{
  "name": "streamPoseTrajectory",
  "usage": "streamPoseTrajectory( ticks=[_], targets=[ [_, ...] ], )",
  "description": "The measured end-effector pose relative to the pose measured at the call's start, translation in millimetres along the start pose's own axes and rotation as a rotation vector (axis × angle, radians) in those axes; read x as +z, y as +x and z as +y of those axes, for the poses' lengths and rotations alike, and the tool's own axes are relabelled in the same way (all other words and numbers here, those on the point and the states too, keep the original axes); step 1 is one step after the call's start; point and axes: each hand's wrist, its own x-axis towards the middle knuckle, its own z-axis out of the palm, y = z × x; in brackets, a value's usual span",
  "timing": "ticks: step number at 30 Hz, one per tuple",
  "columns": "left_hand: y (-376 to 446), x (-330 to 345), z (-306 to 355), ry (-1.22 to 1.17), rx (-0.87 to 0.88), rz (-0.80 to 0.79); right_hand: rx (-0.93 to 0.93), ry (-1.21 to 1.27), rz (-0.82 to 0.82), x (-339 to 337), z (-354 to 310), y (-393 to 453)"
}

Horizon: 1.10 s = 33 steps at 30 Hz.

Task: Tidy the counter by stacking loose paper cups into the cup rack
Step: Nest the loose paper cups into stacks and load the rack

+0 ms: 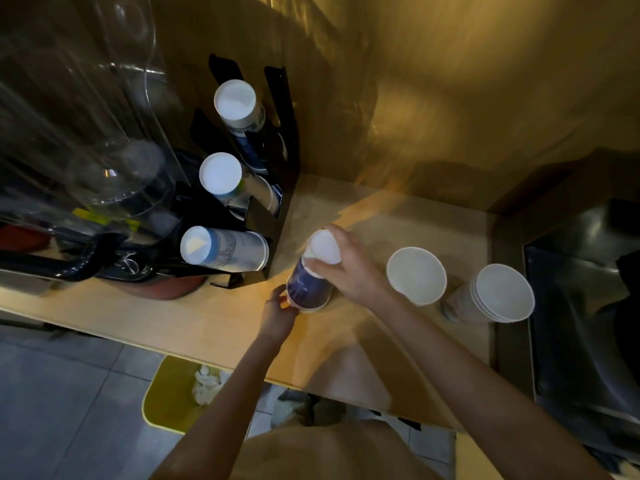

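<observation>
Both hands are on the stack (309, 275) now, an upside-down run of cups standing on the counter (214, 327) just right of the rack (277, 188). The right hand (349, 271) wraps the upper part, fingers curled around the white base on top, closed firmly on it. The left hand (278, 311) pinches the lowest rim near the counter, a narrow fingertip hold on the bottom cup. Blur softens the fingers, so exact contact points are hard to read.

To the right of that grip, a loose cup (416, 275) stands mouth up, and beyond it a short pile (498, 297) of nested cups, both well apart from the rack. Left of the grip, the rack's three slots each show a column of cups lying with white bases facing out.

This looks like seating or squaring the stack before it goes in. Best done by keeping the upper hand steady as the anchor while the lower hand presses the rim home evenly, so nothing nests crooked. Paper walls crush easily, so a light squeeze is wise. Then tilt the stack to match the slot's lean before sliding it left into the rack.
</observation>
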Motion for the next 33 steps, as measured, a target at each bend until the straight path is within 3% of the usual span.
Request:
streamPoseTrajectory(
  ticks=[3, 9, 12, 16, 19, 21, 26, 29, 33],
  targets=[
    [-1.7, -8.0, 22.6, -0.075, 0.075, 0.045, 0.065, 0.221, 0.138, -19.7, 2.2, 3.0],
    [-20.0, -11.9, 100.2, 0.155, 0.539, 0.214, 0.254, 0.805, 0.534, -83.3, 4.0, 13.7],
    [-37.9, -15.5, 148.2, 0.208, 0.794, 0.25, 0.369, 1.241, 0.522, -109.5, 10.1, 9.8],
    [-54.5, -20.6, 199.3, 0.153, 1.026, 0.146, 0.358, 1.541, 0.509, -124.5, 11.5, -0.8],
    [-59.7, -17.9, 217.5, -0.033, 1.031, 0.049, 0.346, 1.667, 0.494, -125.8, 10.2, -4.9],
    [-56.2, -9.1, 218.4, -0.151, 0.911, -0.002, 0.327, 1.705, 0.474, -123.7, 8.3, -4.8],
    [-46.4, 12.1, 222.5, -0.369, 0.763, 0.037, 0.285, 1.743, 0.415, -112.7, 5.7, -2.5],
    [-45.1, 19.3, 231.0, -0.529, 0.74, -0.032, 0.291, 1.758, 0.36, -108.0, 4.2, 1.7],
    [-46.0, 22.6, 240.2, -0.541, 0.806, -0.064, 0.341, 1.568, 0.29, -112.0, -4.3, 3.5]
  ],
)
